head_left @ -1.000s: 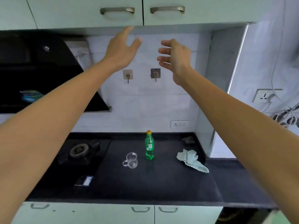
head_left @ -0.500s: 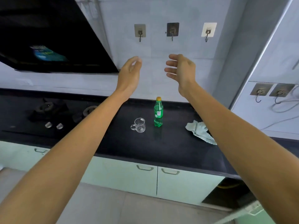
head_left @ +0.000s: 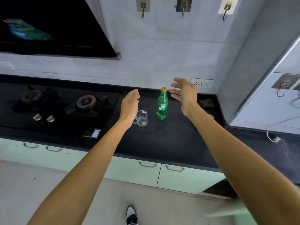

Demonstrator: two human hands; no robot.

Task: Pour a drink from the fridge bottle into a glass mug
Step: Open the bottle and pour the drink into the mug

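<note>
Both hands hang over the black tabletop [head_left: 170,140], fingers loosely spread and holding nothing. Left hand [head_left: 129,105] overlaps the handle side of the glass mug [head_left: 142,118]; right hand [head_left: 184,93] is just right of the upright green bottle [head_left: 162,104], which stands beside the mug.

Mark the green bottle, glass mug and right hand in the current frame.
green bottle [head_left: 162,105]: head view, on the label at mid-body.
glass mug [head_left: 142,118]: head view, on the clear side wall.
right hand [head_left: 185,93]: head view, on the middle of the hand, held open beside the bottle.
</note>
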